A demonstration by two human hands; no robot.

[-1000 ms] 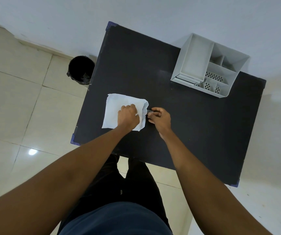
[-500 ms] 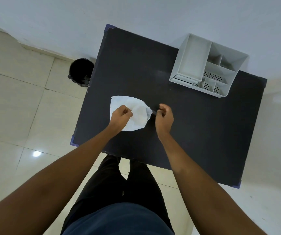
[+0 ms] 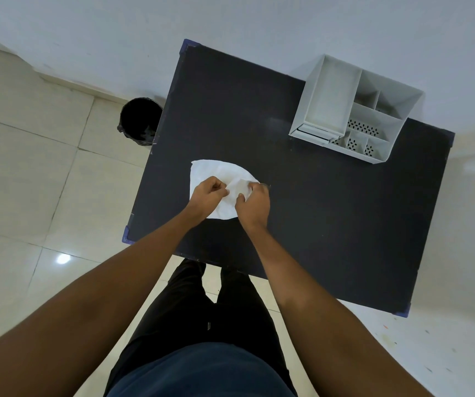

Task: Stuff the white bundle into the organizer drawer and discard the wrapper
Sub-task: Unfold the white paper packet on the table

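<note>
Here, left hand point(image 3: 208, 193) and right hand point(image 3: 253, 202) pinch the crumpled white bundle point(image 3: 219, 173).

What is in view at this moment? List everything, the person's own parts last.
Table: one, black, blue corner caps, against the wall.
Organizer: one, white, several compartments, table's far right corner.
White bundle: one, white, near the table's left edge, under both hands.
Bin: one, black, on the floor left of the table.
Floor: pale tiles.
Wall: white.
Left hand: closed on the bundle.
Right hand: closed on the bundle.
</note>
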